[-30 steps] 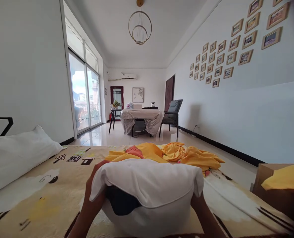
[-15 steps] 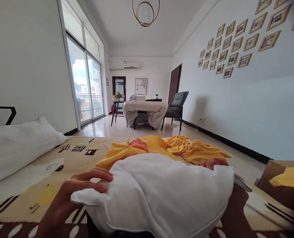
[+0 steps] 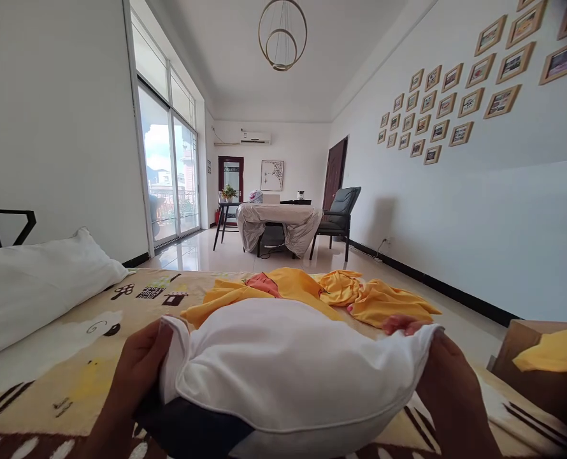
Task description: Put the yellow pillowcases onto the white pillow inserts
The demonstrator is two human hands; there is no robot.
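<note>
A plump white pillow [image 3: 288, 370] with piped edges lies across the lower middle of the head view, near my body. My left hand [image 3: 143, 357] is closed on its left corner, the fingers largely hidden by the fabric. At the opposite corner, my right hand [image 3: 436, 357] grips the pillow, some fingertips showing over the top edge. Dark fabric [image 3: 197, 424] shows under the pillow's lower left. Just beyond the pillow, yellow-orange cloth [image 3: 293, 284] with a red patch lies crumpled on the patterned blanket [image 3: 159, 306].
Another white pillow [image 3: 39, 280] rests at the left of the bed. A cardboard box [image 3: 508, 350] with yellow cloth [image 3: 555, 350] stands at the right. Farther off are a covered table [image 3: 283, 213] and a black chair [image 3: 338, 217].
My left hand has gone from lying spread on the pillow to gripping its left corner. My right hand now holds the other corner. The pillow's left corner is raised, and the view has tilted up slightly.
</note>
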